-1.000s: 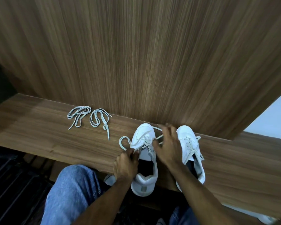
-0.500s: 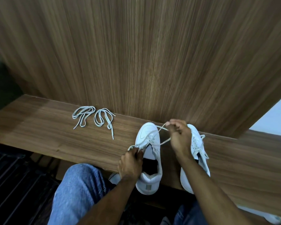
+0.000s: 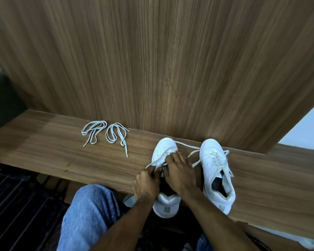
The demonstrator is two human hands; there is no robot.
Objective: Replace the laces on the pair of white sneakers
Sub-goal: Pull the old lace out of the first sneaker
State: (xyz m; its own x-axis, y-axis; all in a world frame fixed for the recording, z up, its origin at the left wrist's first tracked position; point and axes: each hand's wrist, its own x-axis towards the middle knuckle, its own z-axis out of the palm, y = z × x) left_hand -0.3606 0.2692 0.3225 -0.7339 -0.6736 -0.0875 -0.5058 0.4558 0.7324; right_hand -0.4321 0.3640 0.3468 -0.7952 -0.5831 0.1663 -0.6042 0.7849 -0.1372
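Wooden bench [image 3: 43, 151], spare laces [image 3: 105, 133] untouched upper left. Left hand [image 3: 147, 182] pinching old lace [image 3: 187, 144], right hand [image 3: 179, 171] grip untellable, unlacing left sneaker [image 3: 164, 147]; right sneaker [image 3: 216, 169] laced.

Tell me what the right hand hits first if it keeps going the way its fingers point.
The right hand points toward the toe of the left sneaker, so it likely meets that toe cap first, then the wood wall panel. Depth is uncertain.
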